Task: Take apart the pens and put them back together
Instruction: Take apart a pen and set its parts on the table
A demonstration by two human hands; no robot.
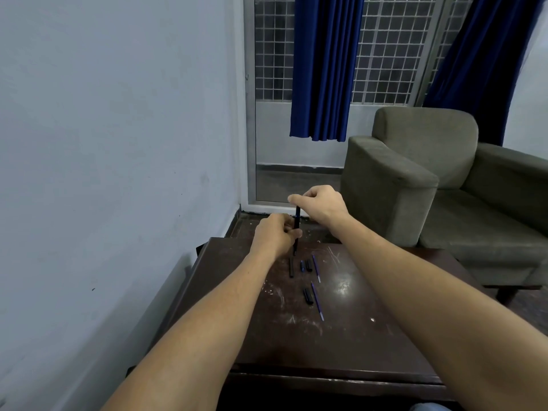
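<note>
Both hands are raised over the far end of the counter [341, 336] and hold one dark pen [296, 221] between them. The pen stands nearly upright, its lower tip just above the counter top. The left hand [277, 235] has its fingers curled round the lower half of the pen. The right hand [321, 206] is above it, with thumb and forefinger pinched at the pen's top end. Whether that end is a cap or part of the barrel is too small to tell.

Loose pen parts lie on the counter just below the pen, in two groups.
- Far group: a black tube [291, 267] lies on the left. Beside it to the right is a short blue piece [302, 266], then a short black piece [309, 265]. A thin blue refill [316, 269] lies at the right of the row. All run roughly away from the person and lie close together; I cannot tell if any of them touch.
- Near group: a second black piece [308, 296] has a second refill [317, 301] just to its right.

The counter is dark brown, scratched and marked with pale flecks. A grey-green armchair [415, 173] stands to its right. A pale wall [118, 143] runs along the left, and blue curtains [326, 69] hang over a grilled door behind.
</note>
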